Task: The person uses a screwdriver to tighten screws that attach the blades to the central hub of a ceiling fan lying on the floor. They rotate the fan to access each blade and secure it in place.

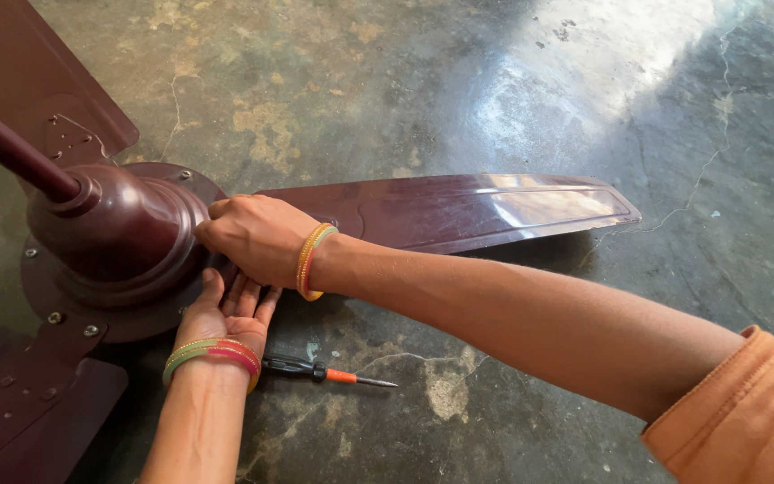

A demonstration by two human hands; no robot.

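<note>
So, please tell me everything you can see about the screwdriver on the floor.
The screwdriver is small, with a black handle, an orange collar and a thin metal shaft ending in a point. It lies flat on the stained concrete floor, tip toward the right. Its handle end sits beside the left hand wrist with its bangles; contact cannot be told. Neither hand holds it.

The floor (512,81) is dark, worn concrete, cracked and patched with pale stains, glossy at the far right. A maroon ceiling fan (114,233) lies on it at left, one blade (477,208) stretching right. A screwdriver (324,372) lies near, just beside the fan.
</note>
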